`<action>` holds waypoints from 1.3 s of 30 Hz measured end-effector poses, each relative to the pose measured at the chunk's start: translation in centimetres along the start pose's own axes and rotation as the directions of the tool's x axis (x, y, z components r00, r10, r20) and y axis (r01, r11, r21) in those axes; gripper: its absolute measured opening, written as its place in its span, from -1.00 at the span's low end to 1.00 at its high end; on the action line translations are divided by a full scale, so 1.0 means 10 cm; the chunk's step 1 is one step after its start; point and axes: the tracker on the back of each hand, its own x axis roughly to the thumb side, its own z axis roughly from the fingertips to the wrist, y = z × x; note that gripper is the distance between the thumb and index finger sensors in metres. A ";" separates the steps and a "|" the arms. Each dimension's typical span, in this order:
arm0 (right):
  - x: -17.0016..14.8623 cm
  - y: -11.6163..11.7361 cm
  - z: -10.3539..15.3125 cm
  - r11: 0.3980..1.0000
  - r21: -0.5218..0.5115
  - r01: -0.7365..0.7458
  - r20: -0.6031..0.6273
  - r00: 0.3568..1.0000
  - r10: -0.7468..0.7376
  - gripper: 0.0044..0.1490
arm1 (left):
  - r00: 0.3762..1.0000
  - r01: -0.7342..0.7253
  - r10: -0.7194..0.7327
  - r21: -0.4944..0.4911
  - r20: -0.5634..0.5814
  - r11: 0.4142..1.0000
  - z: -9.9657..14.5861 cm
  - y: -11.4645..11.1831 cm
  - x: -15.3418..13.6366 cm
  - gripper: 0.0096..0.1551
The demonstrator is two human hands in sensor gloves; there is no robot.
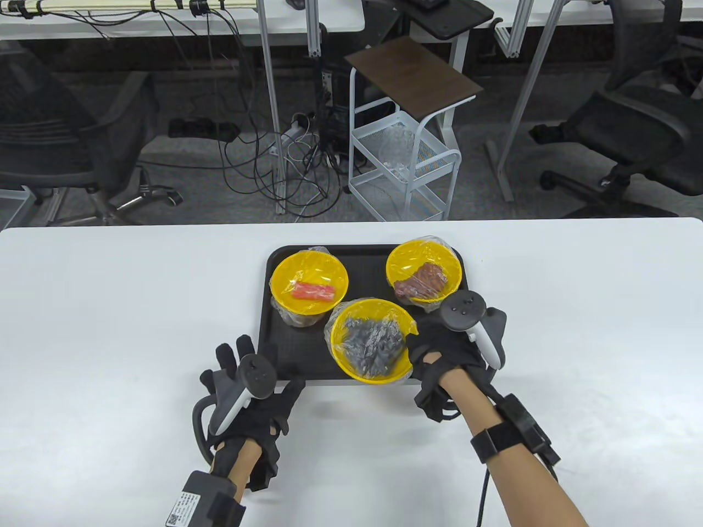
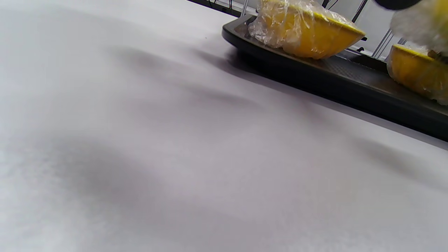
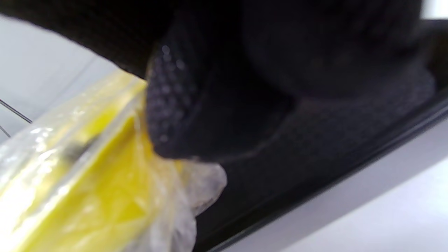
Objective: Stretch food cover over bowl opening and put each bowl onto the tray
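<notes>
Right fingers [image 3: 182,105]: curled against the rim and side of the near bowl, pressing crumpled clear wrap to its yellow wall; the thumb side is hidden.
Right hand [image 1: 445,357]: grips the near bowl at its right edge, over the near right part of the tray.
Left hand [image 1: 247,395]: fingers spread and fairly straight, holding nothing, just off the tray's near left corner; whether the fingertips touch the tray I cannot tell.
Near bowl [image 1: 370,340]: yellow, covered in clear wrap, dark grey food inside; at the tray's near edge, slightly overhanging it; whether it rests flat or is lifted I cannot tell.
Left bowl [image 1: 310,285]: yellow, wrapped, an orange-red strip of food inside; on the far left of the tray, wrap bunched under its side.
Right bowl [image 1: 423,269]: yellow, wrapped, brown food inside; on the far right of the tray, just beyond the right hand.
Tray [image 1: 269,329]: black, rectangular, on the middle of the white table [image 1: 110,329].
Beyond the table: a white wire cart [image 1: 403,170] with a brown top, office chairs either side, cables on the floor.
Count: three bowls, all wrapped; one tray; two gloved hands.
</notes>
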 end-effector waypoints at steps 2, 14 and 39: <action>-0.02 0.05 -0.13 1.000 0.013 0.005 -0.031 0.999 -0.005 -0.34 | 1.000 0.008 -0.008 -0.003 -0.002 1.000 0.01 0.00 -0.02 0.11; -0.19 0.20 -0.36 0.998 0.056 -0.008 -0.106 0.994 0.014 -0.33 | 1.000 0.007 -0.008 -0.040 -0.024 0.999 -0.02 -0.02 -0.07 0.10; -0.12 -0.09 1.05 0.891 -0.319 -0.323 0.219 0.890 0.401 0.14 | 1.000 0.018 -0.019 -0.041 -0.012 0.999 0.11 0.00 -0.01 0.11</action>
